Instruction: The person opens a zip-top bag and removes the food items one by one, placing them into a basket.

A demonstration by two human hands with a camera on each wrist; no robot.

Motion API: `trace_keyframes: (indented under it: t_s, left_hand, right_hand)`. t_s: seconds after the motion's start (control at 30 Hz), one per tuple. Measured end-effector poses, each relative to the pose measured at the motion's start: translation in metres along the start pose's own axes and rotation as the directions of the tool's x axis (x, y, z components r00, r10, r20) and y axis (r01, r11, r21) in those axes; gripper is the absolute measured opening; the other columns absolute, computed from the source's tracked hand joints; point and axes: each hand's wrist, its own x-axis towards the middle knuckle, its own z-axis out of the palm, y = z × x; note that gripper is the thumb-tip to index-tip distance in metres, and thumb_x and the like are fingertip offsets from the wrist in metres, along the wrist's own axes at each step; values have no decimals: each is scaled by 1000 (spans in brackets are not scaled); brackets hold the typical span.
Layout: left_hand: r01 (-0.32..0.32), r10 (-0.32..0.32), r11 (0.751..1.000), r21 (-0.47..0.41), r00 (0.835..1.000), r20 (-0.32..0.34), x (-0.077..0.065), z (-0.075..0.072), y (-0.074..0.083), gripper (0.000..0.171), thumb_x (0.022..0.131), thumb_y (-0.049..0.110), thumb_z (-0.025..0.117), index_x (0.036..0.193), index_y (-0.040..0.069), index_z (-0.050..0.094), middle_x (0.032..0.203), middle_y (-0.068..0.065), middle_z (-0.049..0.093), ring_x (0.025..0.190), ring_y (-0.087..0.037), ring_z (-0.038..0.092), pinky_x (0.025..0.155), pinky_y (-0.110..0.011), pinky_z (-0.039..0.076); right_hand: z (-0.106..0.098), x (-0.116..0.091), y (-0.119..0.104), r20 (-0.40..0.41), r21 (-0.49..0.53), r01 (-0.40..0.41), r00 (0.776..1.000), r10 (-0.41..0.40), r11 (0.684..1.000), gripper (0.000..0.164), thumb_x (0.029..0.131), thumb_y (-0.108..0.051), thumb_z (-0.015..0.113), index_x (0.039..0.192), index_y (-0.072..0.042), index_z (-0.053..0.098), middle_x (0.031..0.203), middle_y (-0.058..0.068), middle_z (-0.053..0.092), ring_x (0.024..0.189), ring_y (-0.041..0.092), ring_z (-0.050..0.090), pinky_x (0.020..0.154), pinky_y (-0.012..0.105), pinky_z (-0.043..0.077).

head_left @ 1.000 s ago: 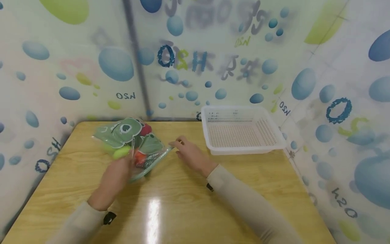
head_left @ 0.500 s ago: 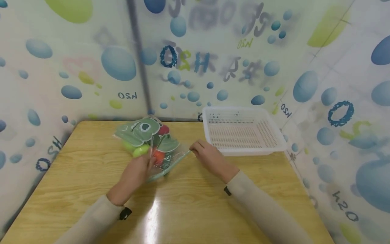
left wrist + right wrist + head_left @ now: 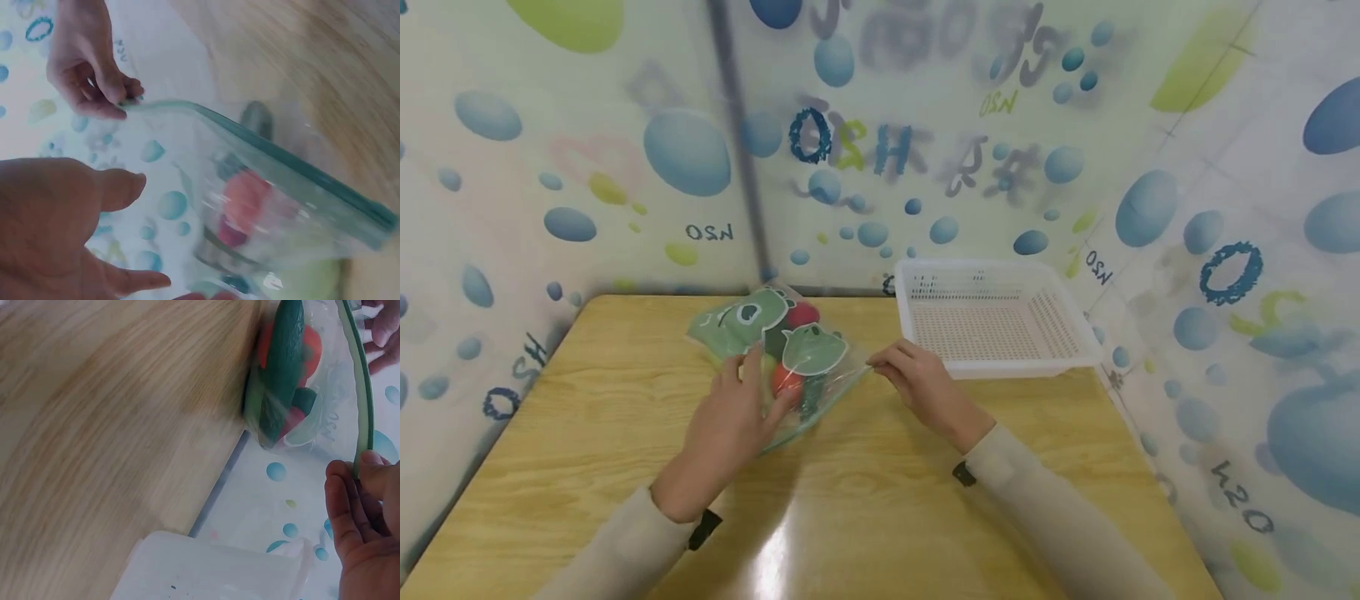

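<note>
A clear zip bag [image 3: 814,352] with green cartoon prints and a green zip strip [image 3: 362,394] leans over the table's left-centre. Through its film show a dark green cucumber [image 3: 282,369], a tomato-like red-orange piece [image 3: 786,383], a dark red piece [image 3: 803,314] and something light green [image 3: 309,275]. My right hand [image 3: 931,390] pinches one corner of the zip strip between thumb and fingers. At the bag's near left side is my left hand [image 3: 727,417], fingers spread; in the left wrist view its thumb and fingers stand apart with nothing between them.
A white perforated plastic basket [image 3: 1000,369] stands at the back right of the wooden table [image 3: 865,517], just beyond my right hand. Walls with a blue and green bubble pattern [image 3: 688,152] rise behind the table and at its sides.
The bag and both hands have shifted right since the first frame. My left hand has let go of the bag's near side, its fingers now spread. The right hand keeps its pinch on the corner.
</note>
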Motion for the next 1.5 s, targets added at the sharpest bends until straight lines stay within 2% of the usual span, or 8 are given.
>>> trace_keyframes:
  t_s: [0.1, 0.23, 0.47, 0.6, 0.77, 0.97, 1.17, 1.5]
  left_hand:
    - [-51, 56, 997, 52, 994, -93, -2, 2, 12, 76, 107, 33, 86, 165, -4, 54, 157, -40, 60, 129, -66, 67, 90, -79, 62]
    - [-122, 129, 991, 61, 985, -117, 3, 10, 30, 57, 104, 27, 90, 152, 5, 70, 149, -27, 69, 130, -55, 70, 90, -72, 62]
    - [-325, 323, 946, 10, 934, -154, 20, 33, 48, 47, 97, 15, 97, 139, 5, 79, 124, -19, 78, 109, -40, 79, 89, -53, 68]
    - [-362, 350, 931, -50, 921, -169, 27, 40, 54, 40, 99, 14, 95, 136, 7, 80, 118, -13, 79, 104, -33, 79, 86, -46, 69]
    - [-382, 355, 921, -78, 905, -233, 32, 45, 55, 22, 102, 14, 92, 121, 8, 82, 107, -8, 82, 91, -25, 78, 77, -39, 67]
    - [-338, 305, 935, -109, 921, -243, 33, 48, 52, 15, 103, 11, 90, 115, 9, 82, 109, -8, 84, 94, -25, 81, 75, -39, 68]
    - [-317, 282, 940, -124, 930, -236, 32, 46, 53, 15, 103, 14, 92, 110, 9, 80, 105, -7, 81, 92, -22, 77, 75, -38, 66]
    - [-254, 225, 951, -179, 960, -169, 31, 43, 54, 8, 108, 15, 86, 111, 9, 80, 104, -6, 79, 85, -16, 70, 74, -31, 63]
  right_hand:
    - [3, 0, -1, 2, 21, -18, 1000, 18, 1000, 22, 109, -1, 77, 131, 0, 79, 119, 13, 82, 103, 22, 83, 90, 33, 70]
    - [4, 0, -3, 3, 23, -50, 999, 50, 998, 32, 109, -4, 78, 141, 1, 73, 117, 15, 85, 102, 23, 86, 92, 34, 72]
    - [5, 5, -8, -21, 53, -75, 997, 76, 996, 42, 108, -8, 80, 146, 1, 66, 111, 13, 89, 96, 24, 89, 88, 37, 73]
    - [4, 8, -10, -19, 94, -82, 996, 84, 992, 41, 109, -9, 80, 146, -1, 65, 114, 13, 90, 95, 23, 90, 87, 37, 73]
    - [4, 10, -13, 37, 191, -96, 995, 91, 977, 39, 113, -7, 73, 151, -1, 63, 121, 14, 89, 104, 24, 90, 93, 33, 72]
    - [6, 9, -11, 90, 294, -140, 989, 118, 946, 38, 117, 1, 65, 155, 2, 61, 126, 18, 87, 112, 27, 88, 100, 29, 70]
    - [7, 11, -10, 118, 282, -190, 980, 162, 941, 26, 113, -5, 75, 139, -4, 73, 131, 12, 87, 116, 23, 87, 99, 27, 69]
    - [12, 16, -9, 46, 267, -175, 985, 169, 948, 10, 108, 0, 79, 116, -1, 84, 110, 13, 90, 93, 19, 89, 87, 22, 69]
